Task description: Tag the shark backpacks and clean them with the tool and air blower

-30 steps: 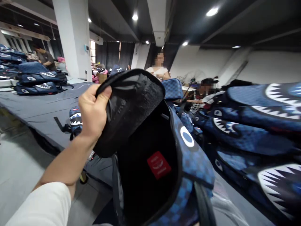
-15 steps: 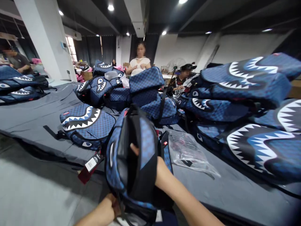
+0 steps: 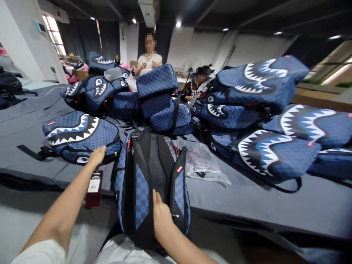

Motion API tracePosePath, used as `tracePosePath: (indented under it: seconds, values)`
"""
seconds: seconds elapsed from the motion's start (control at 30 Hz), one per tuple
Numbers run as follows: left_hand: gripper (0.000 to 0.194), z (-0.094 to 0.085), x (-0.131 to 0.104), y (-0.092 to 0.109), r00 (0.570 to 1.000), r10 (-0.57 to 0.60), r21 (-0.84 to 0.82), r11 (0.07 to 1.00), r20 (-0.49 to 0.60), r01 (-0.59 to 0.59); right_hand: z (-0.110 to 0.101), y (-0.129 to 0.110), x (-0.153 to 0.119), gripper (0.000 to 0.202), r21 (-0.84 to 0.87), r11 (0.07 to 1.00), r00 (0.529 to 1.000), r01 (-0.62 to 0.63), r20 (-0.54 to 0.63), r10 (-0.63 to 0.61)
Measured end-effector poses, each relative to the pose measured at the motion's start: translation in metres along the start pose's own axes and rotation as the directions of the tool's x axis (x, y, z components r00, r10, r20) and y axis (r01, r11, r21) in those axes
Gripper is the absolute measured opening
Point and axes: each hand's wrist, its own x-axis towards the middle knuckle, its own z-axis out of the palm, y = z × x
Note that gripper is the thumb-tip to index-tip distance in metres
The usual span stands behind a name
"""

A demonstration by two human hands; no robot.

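A blue-and-black checkered backpack (image 3: pixel 142 194) leans upright against the table edge in front of me, its black padded back panel and straps facing me. My right hand (image 3: pixel 162 216) lies on that panel with its fingers stretched forward along a strap. To the left, another checkered backpack (image 3: pixel 106 134) with a printed shark mouth lies on the table. My left hand (image 3: pixel 97 156) is closed at its near edge, its fingertips partly hidden. Just below that hand hangs a dark red hang tag (image 3: pixel 94 189) with a white label.
Stacked shark-print backpacks (image 3: pixel 261 154) fill the right side of the grey-covered table (image 3: pixel 217 203). More backpacks (image 3: pixel 158 86) are piled at the back. A clear plastic bag (image 3: pixel 205 163) lies right of the upright backpack. Two people (image 3: pixel 150 62) are behind the table, and another is farther back.
My right hand has come out of the open backpack, which now stands with its back panel towards me. My left hand has moved from its lower side up to the backpack on the left.
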Motion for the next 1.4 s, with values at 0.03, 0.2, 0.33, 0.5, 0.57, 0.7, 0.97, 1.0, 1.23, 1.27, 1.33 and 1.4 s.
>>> tracePosePath:
  seconds: [0.03, 0.2, 0.33, 0.5, 0.57, 0.7, 0.97, 1.0, 1.23, 1.27, 1.33, 1.4]
  values:
    - [0.052, -0.011, 0.003, 0.016, 0.999, 0.007, -0.007, 1.0, -0.047, -0.007, 0.009, -0.008, 0.0, 0.06, 0.001, 0.999, 0.999, -0.035, 0.01, 0.035]
    - [0.048, -0.017, -0.063, 0.128, 0.619, 0.732, 0.122, 0.668, -0.284, -0.734, 0.019, -0.046, 0.012, 0.066, 0.048, 0.999, 0.999, -0.007, 0.053, 0.004]
    - [0.049, 0.056, -0.124, 0.132, 0.316, 0.94, 0.237, 0.281, 0.127, -0.93, 0.003, -0.009, -0.003, 0.066, 0.168, 0.986, 1.0, 0.011, -0.025, -0.007]
    - [0.057, 0.104, -0.127, 0.071, 0.395, 0.915, 0.309, 0.352, 0.088, -0.884, 0.026, 0.076, -0.039, 0.069, 0.103, 0.958, 0.962, -0.268, -0.022, 0.271]
    - [0.052, 0.103, -0.12, 0.089, 0.325, 0.944, 0.371, 0.281, 0.06, -0.885, 0.036, 0.086, -0.038, 0.064, 0.073, 0.947, 0.946, -0.314, -0.066, 0.319]
    - [0.034, 0.099, -0.088, 0.175, 0.161, 0.983, 0.423, 0.109, 0.089, -0.9, 0.047, 0.073, -0.023, 0.061, -0.075, 0.946, 0.94, -0.315, -0.163, 0.3]
    - [0.036, 0.1, -0.053, 0.236, 0.065, 0.967, 0.387, -0.038, 0.248, -0.921, 0.09, 0.074, -0.04, 0.066, -0.049, 0.962, 0.938, -0.268, -0.241, 0.249]
    - [0.032, 0.097, -0.059, 0.233, 0.037, 0.962, 0.362, -0.067, 0.271, -0.93, 0.089, 0.069, -0.042, 0.064, -0.04, 0.958, 0.94, -0.283, -0.21, 0.269]
    - [0.041, 0.057, -0.018, 0.226, 0.127, 0.942, 0.339, 0.015, 0.31, -0.941, 0.062, 0.039, -0.044, 0.07, -0.011, 0.959, 0.959, -0.282, -0.017, 0.282]
    - [0.04, 0.054, -0.008, 0.225, 0.158, 0.948, 0.386, 0.041, 0.277, -0.922, 0.059, 0.041, -0.046, 0.071, 0.023, 0.957, 0.957, -0.29, -0.001, 0.29]
    - [0.039, 0.053, -0.002, 0.222, 0.121, 0.964, 0.419, 0.01, 0.238, -0.908, 0.051, 0.049, -0.049, 0.067, 0.188, 0.934, 0.952, -0.306, 0.032, 0.305]
    - [0.044, 0.059, -0.013, 0.217, 0.008, 0.967, 0.358, -0.087, 0.255, -0.929, 0.034, 0.065, -0.052, 0.054, 0.504, 0.822, 0.959, -0.264, 0.043, 0.282]
